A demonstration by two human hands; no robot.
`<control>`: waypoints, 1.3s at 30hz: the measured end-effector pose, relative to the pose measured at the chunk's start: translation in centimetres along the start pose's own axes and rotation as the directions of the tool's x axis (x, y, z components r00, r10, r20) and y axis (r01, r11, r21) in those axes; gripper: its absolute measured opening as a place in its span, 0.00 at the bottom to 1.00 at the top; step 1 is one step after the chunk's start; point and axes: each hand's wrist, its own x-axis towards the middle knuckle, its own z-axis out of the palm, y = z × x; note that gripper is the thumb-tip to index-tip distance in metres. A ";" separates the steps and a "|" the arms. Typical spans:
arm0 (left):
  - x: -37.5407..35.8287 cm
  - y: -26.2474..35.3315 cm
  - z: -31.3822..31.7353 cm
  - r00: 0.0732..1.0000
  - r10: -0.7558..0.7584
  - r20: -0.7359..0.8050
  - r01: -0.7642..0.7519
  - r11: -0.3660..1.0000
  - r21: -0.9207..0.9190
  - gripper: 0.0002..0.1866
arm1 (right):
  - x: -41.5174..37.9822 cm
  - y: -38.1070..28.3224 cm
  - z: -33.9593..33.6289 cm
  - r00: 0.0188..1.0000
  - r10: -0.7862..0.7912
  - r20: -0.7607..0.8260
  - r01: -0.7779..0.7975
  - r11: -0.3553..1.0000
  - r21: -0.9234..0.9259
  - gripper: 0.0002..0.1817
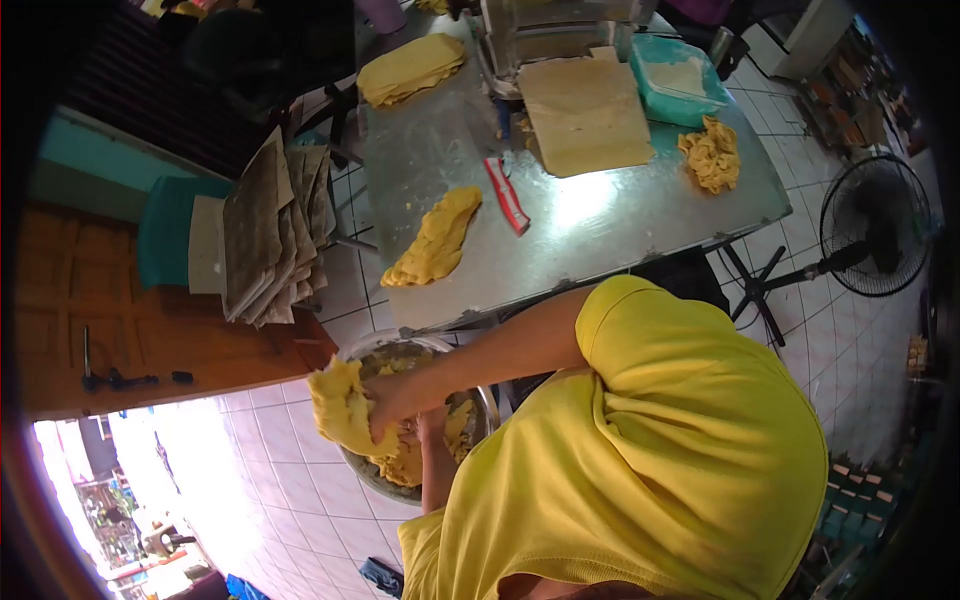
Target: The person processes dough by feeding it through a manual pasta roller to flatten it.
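Note:
A big lump of yellow dough [342,405] hangs over the left rim of a metal bowl [487,405]. My right hand [395,398] is closed on this lump, its fingers pressed into the dough. Lower down, my left hand [431,428] reaches into the bowl beside more dough [402,466]; its fingers are mostly hidden, so their grip cannot be made out. Bits of dough cling to the bowl's inside.
On the metal table [430,150] lie a dough piece [435,240], a red and white packet [507,197], flat dough sheets [412,68], a board [585,115], a teal tub [676,82] and crumpled dough [712,155]. A fan [872,225] stands right; stacked boards [270,230] lean left.

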 end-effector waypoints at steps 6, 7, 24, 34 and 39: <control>0.6 -4.2 2.8 0.974 0.200 -0.107 -0.195 0.979 0.052 0.42 | -9.8 -5.4 -7.7 0.911 -0.411 -0.027 0.396 0.892 -0.219 0.21; 0.5 -4.5 2.2 0.972 0.219 -0.090 -0.220 0.976 0.002 0.39 | -11.7 -5.1 -9.3 0.889 -0.439 -0.128 0.395 0.878 -0.270 0.22; -17.3 27.5 -20.6 -0.157 0.846 -0.509 -0.983 -0.182 0.001 0.32 | -37.2 -0.4 -15.7 0.364 -0.695 -0.620 -0.698 0.237 -0.675 0.26; -25.6 41.5 -13.7 -0.520 0.852 -0.054 -0.846 -0.506 0.165 0.20 | -44.7 2.8 -27.2 -0.196 -0.538 -0.820 -0.015 0.838 -0.546 0.18; -28.1 42.2 -12.8 -0.367 0.847 -0.385 -0.929 -0.355 0.105 0.39 | -42.1 2.3 -25.9 0.027 -0.650 -0.759 -0.166 0.746 -0.645 0.16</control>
